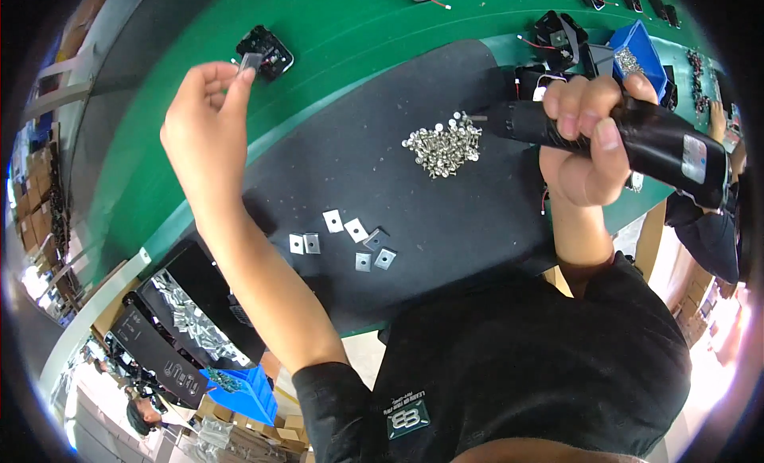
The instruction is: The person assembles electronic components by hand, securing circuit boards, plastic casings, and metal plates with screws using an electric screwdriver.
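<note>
A small grey metal plate (251,61) is pinched between the thumb and fingers of my left hand (205,132), raised at the left. Just past it, on the green belt, lies a black plastic housing (270,53) with its inside showing. My right hand (585,148) is wrapped round a black electric screwdriver (664,140) held nearly level, its bit pointing left. The bit's tip is at the far right edge of a heap of silvery screws (442,151); whether it touches one I cannot tell. Several flat metal plates with a hole (355,230) lie scattered on the black mat (350,168).
A blue bin of screws (637,57) stands at the far right beside more black housings (557,39). At the lower left are a box of metal plates (191,316) and a blue bin (251,395). Further housings line the green belt (342,33). Another person's hand (718,121) shows far right.
</note>
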Demonstrator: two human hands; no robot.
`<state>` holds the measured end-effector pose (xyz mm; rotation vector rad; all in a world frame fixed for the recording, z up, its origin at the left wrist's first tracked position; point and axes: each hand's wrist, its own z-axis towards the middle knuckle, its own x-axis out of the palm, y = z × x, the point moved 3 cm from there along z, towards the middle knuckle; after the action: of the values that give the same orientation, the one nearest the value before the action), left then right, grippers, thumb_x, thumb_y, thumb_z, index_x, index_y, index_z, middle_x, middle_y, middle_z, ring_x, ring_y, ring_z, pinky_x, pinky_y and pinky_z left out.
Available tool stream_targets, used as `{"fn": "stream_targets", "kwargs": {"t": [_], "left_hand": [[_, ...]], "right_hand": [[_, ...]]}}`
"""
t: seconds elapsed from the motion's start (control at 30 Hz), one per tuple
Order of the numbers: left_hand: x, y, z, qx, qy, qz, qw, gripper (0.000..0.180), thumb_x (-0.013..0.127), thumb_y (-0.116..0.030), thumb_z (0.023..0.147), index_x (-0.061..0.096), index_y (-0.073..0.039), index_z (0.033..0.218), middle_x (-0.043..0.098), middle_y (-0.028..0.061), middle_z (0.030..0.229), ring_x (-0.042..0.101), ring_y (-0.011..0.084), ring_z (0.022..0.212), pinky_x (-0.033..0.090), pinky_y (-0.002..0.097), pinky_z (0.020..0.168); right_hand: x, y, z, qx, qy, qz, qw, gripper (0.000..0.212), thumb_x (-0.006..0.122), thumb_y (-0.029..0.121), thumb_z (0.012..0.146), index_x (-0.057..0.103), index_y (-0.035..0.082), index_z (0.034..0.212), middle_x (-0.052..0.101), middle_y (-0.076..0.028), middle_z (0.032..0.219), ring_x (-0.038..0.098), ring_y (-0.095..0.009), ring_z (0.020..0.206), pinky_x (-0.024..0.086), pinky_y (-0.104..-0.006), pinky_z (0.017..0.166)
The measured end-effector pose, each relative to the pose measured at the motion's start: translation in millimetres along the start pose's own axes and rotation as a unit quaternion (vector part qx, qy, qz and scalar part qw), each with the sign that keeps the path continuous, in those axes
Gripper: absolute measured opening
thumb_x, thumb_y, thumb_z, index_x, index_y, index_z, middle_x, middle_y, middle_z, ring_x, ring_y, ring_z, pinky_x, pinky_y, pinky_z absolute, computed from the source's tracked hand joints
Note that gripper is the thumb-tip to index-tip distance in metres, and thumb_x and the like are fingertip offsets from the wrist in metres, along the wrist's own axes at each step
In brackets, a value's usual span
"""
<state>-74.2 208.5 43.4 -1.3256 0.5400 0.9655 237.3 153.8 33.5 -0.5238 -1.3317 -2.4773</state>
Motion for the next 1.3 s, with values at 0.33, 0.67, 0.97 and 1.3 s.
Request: {"fn": "stream_targets", "kwargs": {"t": [0.33, 0.67, 0.97, 1.3], "left_hand": [[41.5, 28.6, 41.1, 0.119, 0.033, 0.113, 0.986, 0.018, 0.075, -0.018, 0.077, 0.071, -0.004, 0.088, 0.070, 0.0117, 0.097, 0.066, 0.0294, 0.091, 0.050, 0.0375, 0.082], [45.2, 68.9, 48.7, -0.043, 0.133, -0.122, 0.983, 0.032, 0.069, -0.011, 0.087, 0.063, 0.004, 0.115, 0.068, 0.0087, 0.097, 0.061, 0.0109, 0.087, 0.047, 0.0231, 0.078], [20.6, -34.7, -108.2, 0.037, 0.133, -0.020, 0.990, 0.025, 0.068, 0.000, 0.078, 0.068, -0.002, 0.103, 0.068, 0.0106, 0.096, 0.064, 0.0210, 0.087, 0.049, 0.0309, 0.077], [34.8, -25.0, -132.4, -0.058, 0.158, -0.117, 0.979, 0.029, 0.071, -0.003, 0.076, 0.066, -0.002, 0.104, 0.066, 0.0140, 0.099, 0.065, 0.0291, 0.090, 0.049, 0.0353, 0.082]], "right_hand": [[-12.1, 32.3, 4.0, 0.054, 0.058, 0.007, 0.997, 0.054, 0.062, 0.020, 0.088, 0.039, 0.018, 0.137, 0.048, 0.002, 0.077, 0.047, -0.013, 0.065, 0.042, -0.0333, 0.067], [-4.8, 27.1, 7.0, 0.060, 0.053, 0.049, 0.996, 0.044, 0.065, 0.020, 0.085, 0.044, 0.014, 0.123, 0.049, 0.005, 0.077, 0.047, -0.007, 0.064, 0.038, -0.0278, 0.070], [-9.1, 35.7, 14.6, 0.076, 0.100, 0.039, 0.991, 0.040, 0.064, 0.020, 0.087, 0.047, 0.018, 0.123, 0.052, 0.006, 0.081, 0.050, -0.007, 0.070, 0.039, -0.0286, 0.076], [2.3, 35.5, 2.6, 0.085, 0.106, 0.048, 0.990, 0.041, 0.061, 0.021, 0.085, 0.047, 0.018, 0.123, 0.051, 0.006, 0.082, 0.049, -0.007, 0.073, 0.038, -0.0285, 0.077]]}}
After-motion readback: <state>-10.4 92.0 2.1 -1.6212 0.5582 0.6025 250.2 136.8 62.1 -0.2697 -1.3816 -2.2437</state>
